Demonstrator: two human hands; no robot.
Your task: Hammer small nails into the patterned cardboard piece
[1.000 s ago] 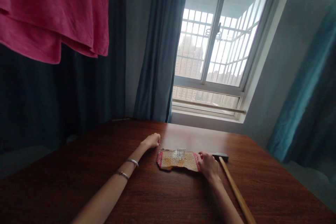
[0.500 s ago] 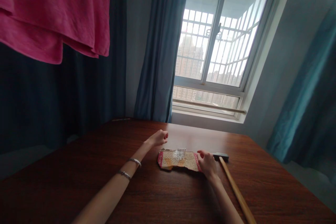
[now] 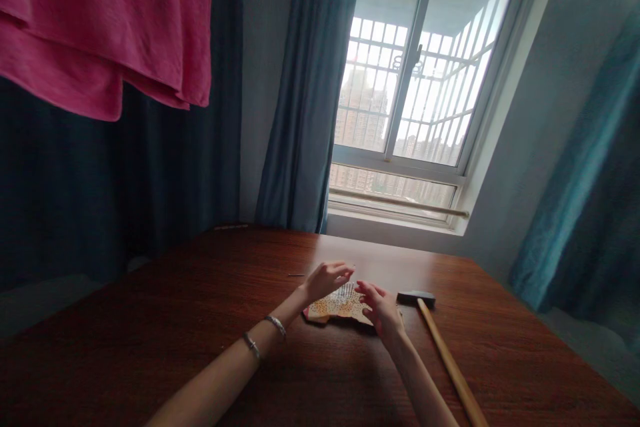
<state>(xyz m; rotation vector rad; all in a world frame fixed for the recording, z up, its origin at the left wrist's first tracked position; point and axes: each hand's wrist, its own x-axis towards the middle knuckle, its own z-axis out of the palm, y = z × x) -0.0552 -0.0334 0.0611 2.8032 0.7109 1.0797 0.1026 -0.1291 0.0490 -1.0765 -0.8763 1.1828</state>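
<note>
A small flat board [image 3: 336,308] with a dotted tan face and a red edge lies on the brown wooden table [image 3: 150,340]. Several thin metal nails [image 3: 343,291] stand upright in it. My left hand [image 3: 326,277] hovers over the board's left side, fingers loosely curled, pinching something too small to make out. My right hand [image 3: 380,307] hovers over the board's right side with fingers apart and nothing in it. A hammer [image 3: 440,347] with a dark head and long wooden handle lies just right of my right hand.
A thin nail [image 3: 296,275] lies on the table left of my left hand. Behind the table are a barred window [image 3: 415,93] and blue curtains [image 3: 305,93]. A pink cloth [image 3: 105,20] hangs at the upper left.
My left hand lifted from the table and moved right, over the board. My right hand let go of the board's right end and rose, shifting left towards the nails.
</note>
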